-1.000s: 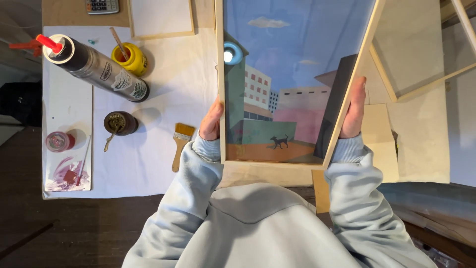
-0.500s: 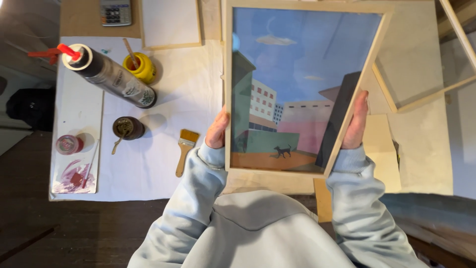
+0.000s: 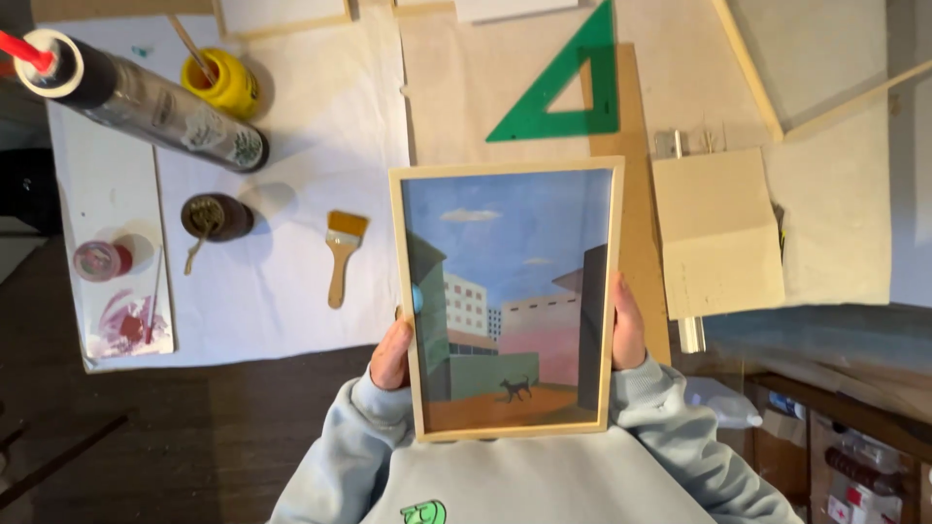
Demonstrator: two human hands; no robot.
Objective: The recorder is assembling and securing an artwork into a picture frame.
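Note:
I hold a framed painting [image 3: 505, 291] upright in front of my chest, above the near edge of the table. It has a pale wooden frame and shows a blue sky, blocky buildings and a small dark dog. My left hand [image 3: 391, 354] grips its left edge low down. My right hand [image 3: 627, 325] grips the right edge at about the same height. Only the fingers and thumbs of both hands show past the frame; light grey-blue sleeves cover my wrists.
On white paper at left: a flat paintbrush [image 3: 341, 254], a dark jar [image 3: 216, 216], a yellow pot [image 3: 222, 84], a long black cartridge tube [image 3: 146, 101], a red-stained lid [image 3: 101, 260]. Behind the frame lie a green set square [image 3: 568, 82], a wooden board [image 3: 716, 233] and thin wooden strips [image 3: 748, 68].
The framed painting has come down and toward me and now looks smaller and straighter. The green set square and board behind it have come into sight. Both hands keep their grip.

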